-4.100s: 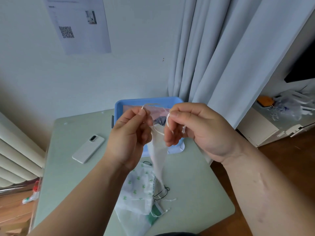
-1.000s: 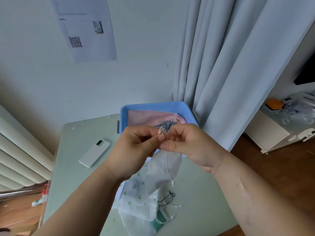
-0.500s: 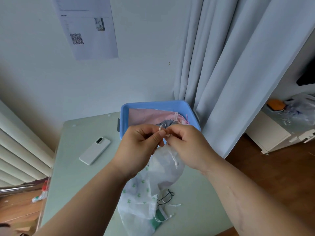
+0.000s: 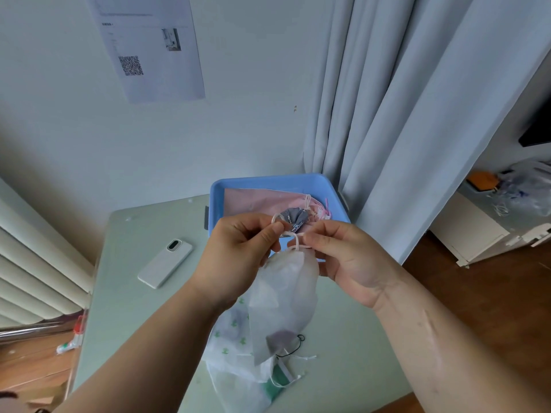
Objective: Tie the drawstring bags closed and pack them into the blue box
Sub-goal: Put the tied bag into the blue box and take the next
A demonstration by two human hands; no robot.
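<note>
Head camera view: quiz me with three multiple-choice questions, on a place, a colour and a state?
1. What colour is the large cloth bag in the blue plastic box? A pink; B black; C yellow.
2. Where is the flat white phone? A on the pale green table; B in the box; C on the floor.
3. What are the left hand and right hand doing? A lying flat; B pinching the cord of the white translucent drawstring bag; C lifting the box.
Answers: 1 A, pink cloth fills the box. 2 A, it lies on the tabletop. 3 B, both pinch the cord above the gathered neck.
</note>
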